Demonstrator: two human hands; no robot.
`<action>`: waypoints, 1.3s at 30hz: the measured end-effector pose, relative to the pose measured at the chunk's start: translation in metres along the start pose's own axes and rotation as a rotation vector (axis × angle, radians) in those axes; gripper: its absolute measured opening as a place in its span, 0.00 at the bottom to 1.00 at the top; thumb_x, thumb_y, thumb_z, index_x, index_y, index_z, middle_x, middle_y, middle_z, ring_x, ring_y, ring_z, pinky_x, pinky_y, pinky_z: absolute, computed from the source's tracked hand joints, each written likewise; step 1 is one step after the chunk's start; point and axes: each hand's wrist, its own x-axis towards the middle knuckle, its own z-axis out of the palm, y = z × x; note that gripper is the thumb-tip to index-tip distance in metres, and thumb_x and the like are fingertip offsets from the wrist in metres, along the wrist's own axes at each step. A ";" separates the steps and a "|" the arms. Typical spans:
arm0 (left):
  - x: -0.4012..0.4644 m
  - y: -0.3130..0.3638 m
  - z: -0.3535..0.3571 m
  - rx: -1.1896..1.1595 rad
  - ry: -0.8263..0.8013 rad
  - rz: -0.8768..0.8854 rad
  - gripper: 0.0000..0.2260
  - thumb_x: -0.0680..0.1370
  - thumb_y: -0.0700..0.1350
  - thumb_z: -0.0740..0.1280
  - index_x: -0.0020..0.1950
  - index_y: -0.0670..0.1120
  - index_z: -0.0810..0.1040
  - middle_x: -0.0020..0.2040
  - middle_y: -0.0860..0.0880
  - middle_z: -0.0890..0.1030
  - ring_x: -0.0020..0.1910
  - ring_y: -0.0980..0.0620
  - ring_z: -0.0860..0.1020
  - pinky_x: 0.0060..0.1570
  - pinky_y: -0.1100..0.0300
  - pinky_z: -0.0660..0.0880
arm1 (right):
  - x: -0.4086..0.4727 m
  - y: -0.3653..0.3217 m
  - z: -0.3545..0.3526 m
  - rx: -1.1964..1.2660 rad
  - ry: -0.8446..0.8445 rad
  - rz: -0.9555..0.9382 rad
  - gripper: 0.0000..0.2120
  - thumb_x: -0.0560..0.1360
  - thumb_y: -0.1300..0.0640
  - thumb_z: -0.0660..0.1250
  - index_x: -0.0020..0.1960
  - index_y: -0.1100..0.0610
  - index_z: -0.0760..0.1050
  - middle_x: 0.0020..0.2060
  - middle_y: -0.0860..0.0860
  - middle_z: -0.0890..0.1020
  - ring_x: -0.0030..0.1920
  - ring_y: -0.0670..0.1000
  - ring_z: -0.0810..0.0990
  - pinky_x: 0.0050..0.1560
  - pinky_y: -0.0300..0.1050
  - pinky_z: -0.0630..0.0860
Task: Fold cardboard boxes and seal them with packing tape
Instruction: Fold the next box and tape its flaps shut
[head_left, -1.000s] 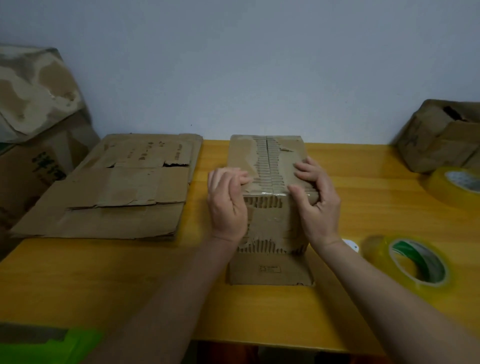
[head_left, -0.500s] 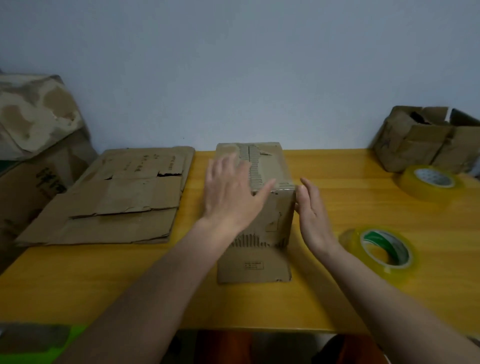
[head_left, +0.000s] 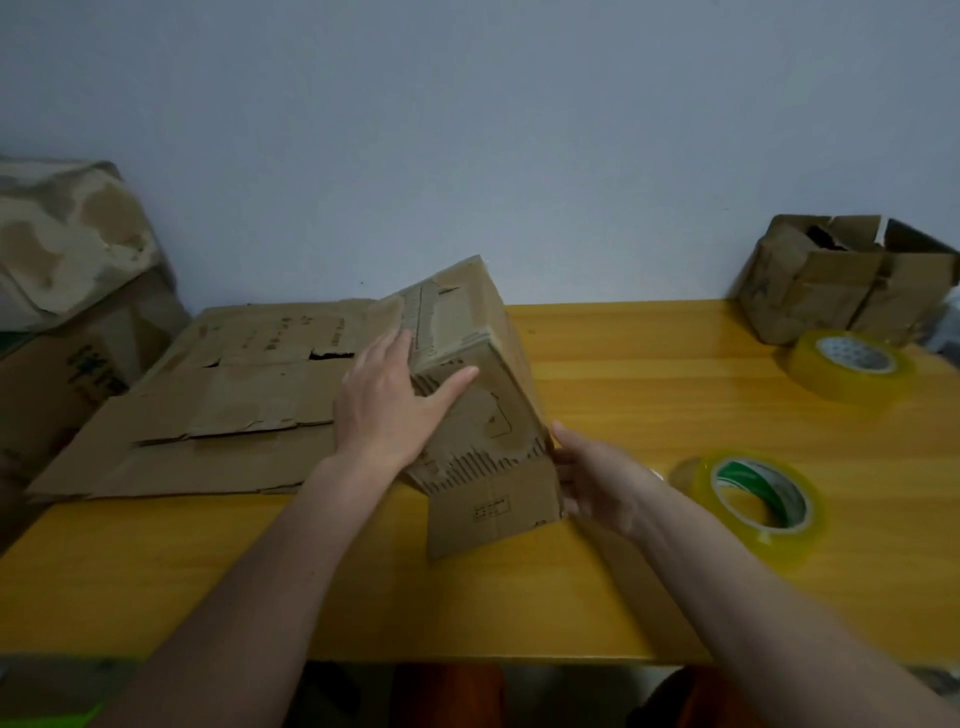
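A worn brown cardboard box, its seam taped, is tipped up and twisted at the middle of the yellow table. My left hand lies spread on its top left edge and upper face. My right hand grips its lower right corner, fingers behind the side. A roll of clear packing tape with a green and white core lies flat just right of my right hand. A second tape roll lies further back right.
A stack of flattened cardboard boxes covers the table's left side, touching the tilted box. A folded box stands at the back right corner by the wall. Large crumpled cartons stand off the table at left.
The box lay flat with both hands pressing its taped top. It is now lifted, tilted and turned to the left, with my right hand moved down to its lower corner.
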 end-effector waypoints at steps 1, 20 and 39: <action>-0.001 -0.006 -0.001 -0.038 0.007 -0.030 0.47 0.67 0.75 0.49 0.77 0.47 0.60 0.77 0.48 0.63 0.74 0.48 0.62 0.70 0.47 0.62 | 0.002 -0.002 0.005 0.114 -0.033 0.028 0.22 0.79 0.47 0.61 0.59 0.65 0.74 0.42 0.58 0.82 0.40 0.54 0.82 0.35 0.47 0.80; -0.008 -0.002 -0.028 -0.333 0.350 -0.103 0.08 0.79 0.52 0.64 0.47 0.49 0.72 0.47 0.51 0.75 0.44 0.53 0.74 0.43 0.61 0.69 | -0.019 -0.103 -0.024 -1.431 0.299 -1.070 0.26 0.76 0.65 0.59 0.69 0.43 0.69 0.64 0.50 0.76 0.65 0.55 0.73 0.61 0.52 0.73; -0.003 -0.021 0.003 -1.152 0.178 -0.457 0.19 0.82 0.51 0.61 0.72 0.52 0.66 0.65 0.50 0.75 0.60 0.51 0.75 0.56 0.57 0.72 | -0.042 -0.067 0.004 -0.823 0.441 -1.075 0.11 0.71 0.67 0.70 0.43 0.51 0.79 0.44 0.41 0.73 0.51 0.46 0.75 0.53 0.41 0.74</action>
